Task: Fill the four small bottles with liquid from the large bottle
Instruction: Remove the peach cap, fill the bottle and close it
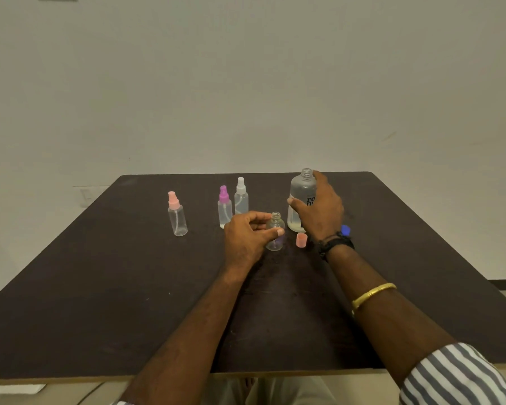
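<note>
Plain pale wall backs a dark brown table (100, 287), and in the head view all your working things sit on its far half. Your left hand (246, 238) pinches the open small bottle (276, 222) between the thumb and curled fingers. That bottle stands upright on the table near the middle, its threaded mouth bare. Your right hand (323, 213) is wrapped round the large bottle (301, 191) from its right side, with the thumb across the front. It too stands upright with its neck uncapped, and liquid shows in its lower part.

The relation that matters is this: the small mouth lies just left of the large bottle and a little nearer to you, and well below the large neck. Both long axes are vertical. By my reading, your right hand must tip the large bottle leftward and toward you while the left steadies the target.

Count four small bottles. One is the open one you hold. The other three wear spray tops: a pink-topped bottle (177, 219) well apart at the left, then a magenta-topped bottle (225, 210) and a white-topped bottle (241, 197) close together just beyond your left hand. Whether those three are filled, I cannot tell for sure. There is one large bottle. Two loose caps lie on the table: a pink cap (301, 240) just near the large bottle and a blue cap (345, 230) beside your right wrist.
</note>
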